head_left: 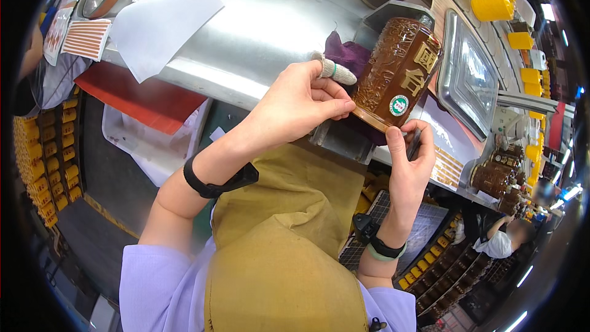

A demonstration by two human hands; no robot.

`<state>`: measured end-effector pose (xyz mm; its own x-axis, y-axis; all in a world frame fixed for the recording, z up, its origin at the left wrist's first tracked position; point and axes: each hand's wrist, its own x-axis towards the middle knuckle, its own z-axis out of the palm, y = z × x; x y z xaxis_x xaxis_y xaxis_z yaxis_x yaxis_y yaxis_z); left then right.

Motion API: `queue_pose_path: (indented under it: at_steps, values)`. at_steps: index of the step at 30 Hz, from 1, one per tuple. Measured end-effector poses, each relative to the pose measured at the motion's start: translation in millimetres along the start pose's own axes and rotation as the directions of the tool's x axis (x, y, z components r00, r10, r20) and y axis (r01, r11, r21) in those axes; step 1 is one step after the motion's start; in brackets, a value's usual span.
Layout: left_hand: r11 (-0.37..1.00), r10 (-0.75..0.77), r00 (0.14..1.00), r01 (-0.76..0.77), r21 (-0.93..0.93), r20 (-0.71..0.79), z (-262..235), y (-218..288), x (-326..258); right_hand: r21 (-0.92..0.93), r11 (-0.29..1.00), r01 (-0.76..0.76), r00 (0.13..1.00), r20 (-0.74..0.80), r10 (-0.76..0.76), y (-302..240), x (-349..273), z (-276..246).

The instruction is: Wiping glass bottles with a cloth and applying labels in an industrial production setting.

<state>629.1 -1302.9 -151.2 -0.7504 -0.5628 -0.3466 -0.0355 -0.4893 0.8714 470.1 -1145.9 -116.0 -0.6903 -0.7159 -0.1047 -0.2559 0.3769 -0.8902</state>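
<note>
Brown jar: it lies tilted on the metal counter, at about two o'clock from the centre of the view, its mouth end toward one o'clock and its base toward seven o'clock, resting on a purple cloth.

Hands. The left hand is closed on the lower edge of the jar, thumb and fingers pinching the rim at its nine o'clock side; the forefinger wears a white finger cot. The right hand sits just below the jar at six o'clock, fingers curled around a small dark object, thumb tip touching the base rim. What the object is cannot be told.

Conduct of the step, as judged. The work appears to be a check or trim at the base edge. The left hand should keep the jar steady against the cloth so it cannot roll. The right should work only along the rim, clear of the round sticker. Pressure should be light, as the glaze is likely to mark.

Appearance. The jar is cylindrical, glossy brown, covered in raised relief. Gold square plaques run along its side. A round green-and-white sticker sits near the base. No chips are visible on the facing side; the far side is hidden.

Surroundings. A white sheet of paper lies at eleven o'clock. Yellow caps stand at one o'clock. A metal tray lies just at three o'clock of the jar.
</note>
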Motion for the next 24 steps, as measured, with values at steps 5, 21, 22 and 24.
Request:
queue_pose_path:
  at_steps: [5,21,22,24]
  values:
    - [1.000,0.001,1.000,-0.001,0.005,-0.001,0,-1,1,-0.006,1.000,-0.007,1.000,-0.006,0.007,1,0,0]
    - [0.827,0.498,0.854,-0.415,0.378,-0.151,4,-27,3,0.015,1.000,0.013,1.000,0.001,-0.013,2,0,-1]
    - [0.827,0.499,0.854,-0.418,0.376,-0.149,7,-32,3,0.012,1.000,0.021,1.000,0.016,-0.021,1,0,-2]
    - [0.522,0.727,0.687,-0.552,0.651,0.000,10,-38,6,0.006,1.000,0.027,0.999,0.027,-0.027,0,0,-3]
